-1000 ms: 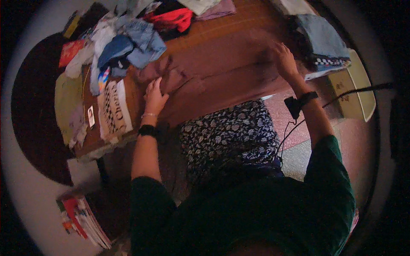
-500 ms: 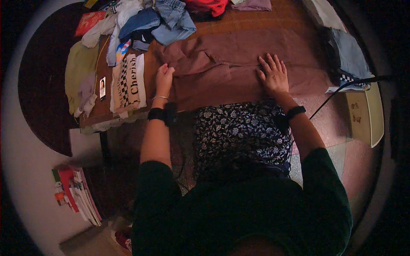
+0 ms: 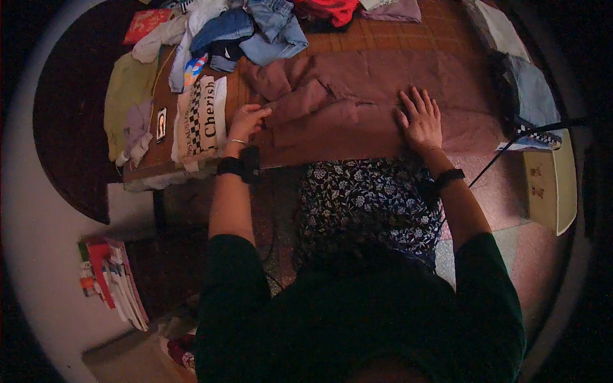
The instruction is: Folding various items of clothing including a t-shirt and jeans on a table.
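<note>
Brown trousers (image 3: 357, 113) lie lengthwise across the near part of the brown mat, with creases running through their left half. My left hand (image 3: 248, 121) is at their left end, its fingers bent and thumb and fingertips pinched on the cloth edge. Flat on the right half of the trousers rests my right hand (image 3: 421, 121), open, fingers stretched out and slightly spread. Just left of my left hand lies a folded white cloth item (image 3: 201, 121) with a black checkered band and lettering.
Jeans (image 3: 274, 32) and other clothes are heaped at the back left. A phone (image 3: 161, 124) lies beside olive clothing (image 3: 128, 96). Folded clothes (image 3: 530, 92) line the right edge, where a black cable (image 3: 511, 143) crosses. A pale yellow bin (image 3: 543, 185) stands below.
My left hand has turned from a closed fist to a pinch reaching right onto the trousers' end. My right hand stays flat on the cloth. The whole view has shifted slightly.
</note>
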Available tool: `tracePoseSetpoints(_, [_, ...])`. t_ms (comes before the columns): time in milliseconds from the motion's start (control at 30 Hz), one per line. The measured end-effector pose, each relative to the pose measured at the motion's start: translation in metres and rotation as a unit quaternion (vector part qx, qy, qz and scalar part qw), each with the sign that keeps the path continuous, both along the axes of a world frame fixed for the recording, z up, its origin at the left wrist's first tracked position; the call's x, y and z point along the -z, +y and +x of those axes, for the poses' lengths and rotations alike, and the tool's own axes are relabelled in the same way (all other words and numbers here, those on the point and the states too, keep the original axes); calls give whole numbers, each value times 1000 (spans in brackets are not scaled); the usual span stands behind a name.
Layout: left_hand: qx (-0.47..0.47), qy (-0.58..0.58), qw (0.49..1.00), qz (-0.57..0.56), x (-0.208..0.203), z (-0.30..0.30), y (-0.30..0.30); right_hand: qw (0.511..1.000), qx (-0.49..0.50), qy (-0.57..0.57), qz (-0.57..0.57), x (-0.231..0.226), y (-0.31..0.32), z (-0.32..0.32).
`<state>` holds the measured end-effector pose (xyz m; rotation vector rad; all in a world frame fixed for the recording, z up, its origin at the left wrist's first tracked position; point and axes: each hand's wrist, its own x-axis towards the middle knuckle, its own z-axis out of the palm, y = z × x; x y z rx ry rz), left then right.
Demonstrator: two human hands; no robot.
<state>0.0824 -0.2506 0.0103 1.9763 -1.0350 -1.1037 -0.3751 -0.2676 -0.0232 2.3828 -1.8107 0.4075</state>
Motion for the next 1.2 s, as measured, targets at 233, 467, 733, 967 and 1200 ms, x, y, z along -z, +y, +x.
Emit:
tracePoseSetpoints(233, [-17, -228, 944, -238, 29, 72, -85, 1000, -7, -7, 10, -4, -2, 6])
tracePoseSetpoints(467, [1, -86, 994, -69, 33, 67, -134, 1000, -12, -6, 13, -6, 0, -1])
tracePoseSetpoints(733, [179, -132, 963, -151, 33, 96, -118, 1000, -9, -7, 16, -9, 0, 0])
tracePoseSetpoints(967, [-10, -353, 909, -220, 23, 97, -116, 1000, -6, -5, 19, -12, -1, 2])
tracePoseSetpoints(1200, [-60, -381, 904, -183, 64, 88, -117, 1000, -11, -11, 19, -12, 0, 2])
